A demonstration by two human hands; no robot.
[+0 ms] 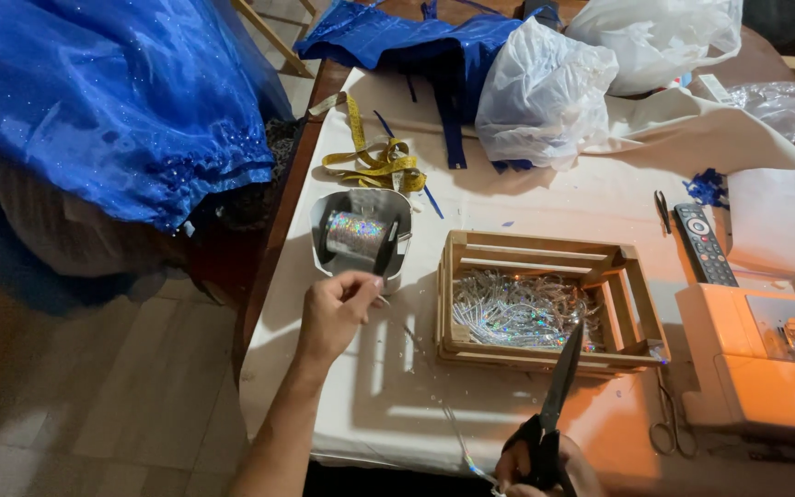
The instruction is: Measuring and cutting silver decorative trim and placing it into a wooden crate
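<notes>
A person's left hand [335, 311], at centre frame, pinches a thin strand of holographic sequin trim [416, 354] between thumb and fingertips, just in front of the spool [357, 235] that sits in a small metal holder [361, 204] on the cloth-covered counter [388, 387]. The strand runs down and right to the bottom edge, where the right hand [545, 465] is closed around the handles of black scissors [556, 405], blades pointing up and apparently together. By the look of it, a length is being drawn off the spool and measured for cutting; the next move calls for a taut strand and the blades opened across it. A wooden crate [545, 304] just right of the strand holds a heap of cut pieces. A yellow tape measure [374, 161] lies above the spool, blue sparkling fabric [112, 101] fills the upper left, and a remote control [703, 244] and small snips [666, 419] lie at right.
</notes>
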